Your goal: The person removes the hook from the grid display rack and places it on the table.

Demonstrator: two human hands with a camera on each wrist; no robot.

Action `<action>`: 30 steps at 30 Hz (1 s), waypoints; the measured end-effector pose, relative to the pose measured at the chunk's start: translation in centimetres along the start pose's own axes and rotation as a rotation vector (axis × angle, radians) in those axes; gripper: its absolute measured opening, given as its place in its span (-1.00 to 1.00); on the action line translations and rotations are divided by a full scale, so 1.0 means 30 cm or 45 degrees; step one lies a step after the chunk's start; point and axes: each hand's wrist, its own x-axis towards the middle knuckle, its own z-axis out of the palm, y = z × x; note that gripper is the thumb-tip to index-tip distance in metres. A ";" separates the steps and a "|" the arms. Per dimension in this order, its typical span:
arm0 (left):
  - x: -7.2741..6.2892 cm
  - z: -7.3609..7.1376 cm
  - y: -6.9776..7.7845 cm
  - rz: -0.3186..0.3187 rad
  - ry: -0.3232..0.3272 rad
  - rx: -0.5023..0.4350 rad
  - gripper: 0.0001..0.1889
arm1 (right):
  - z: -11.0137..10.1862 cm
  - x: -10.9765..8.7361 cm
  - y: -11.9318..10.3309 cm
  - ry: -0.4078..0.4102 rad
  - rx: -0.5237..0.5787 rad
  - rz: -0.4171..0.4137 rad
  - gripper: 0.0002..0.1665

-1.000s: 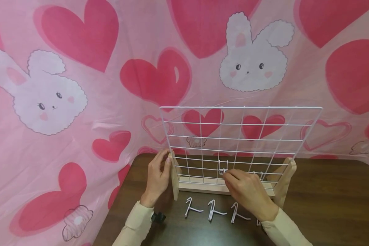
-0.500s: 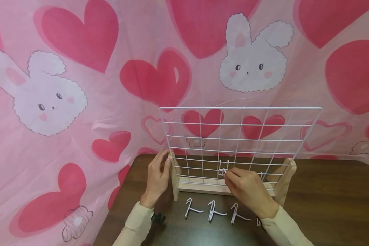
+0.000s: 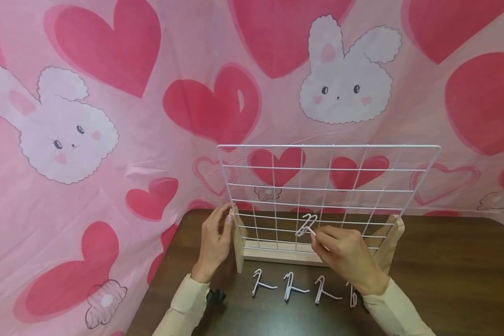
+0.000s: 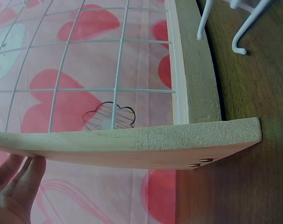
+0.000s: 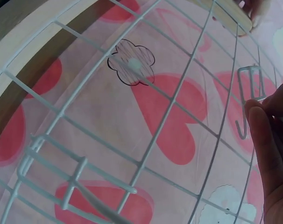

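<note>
A white wire grid panel [image 3: 327, 146] stands in a wooden base with two side pieces. Thumb and fingers of my left hand [image 3: 214, 240] hold the top of the left wooden side piece [image 4: 197, 137]. With its fingertips, my right hand [image 3: 346, 254] pinches the arm of a white wire hook [image 3: 306, 225], tilted in front of the grid's lower middle. The right wrist view shows this hook's double prongs beside my fingers. Another white hook [image 5: 76, 175] sits at the grid's wires in that view; in the head view my right hand hides it.
Several more white hooks [image 3: 296, 288] lie in a row on the dark wooden table [image 3: 453, 275], before the base. A small black object [image 3: 215, 297] is beside my left wrist. Behind the table hangs a pink cloth [image 3: 277, 107] with hearts and rabbits.
My right hand has drawn back slightly to the right. The pinched hook, earlier upright against the grid, is now tilted and appears off its wires. My left hand has stayed in place.
</note>
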 end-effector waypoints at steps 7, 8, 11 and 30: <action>0.000 -0.002 0.005 -0.010 -0.007 -0.009 -0.70 | -0.006 0.012 -0.022 0.059 0.057 -0.086 -0.54; -0.001 -0.003 0.006 -0.011 -0.006 -0.009 -0.70 | -0.005 0.015 -0.027 0.075 0.064 -0.104 -0.55; -0.002 -0.003 0.007 -0.015 -0.007 -0.014 -0.70 | 0.000 0.021 -0.040 0.118 0.077 -0.155 -0.56; -0.001 0.000 -0.002 0.000 0.003 -0.011 -0.70 | 0.082 0.005 -0.146 0.060 0.163 -0.395 -0.59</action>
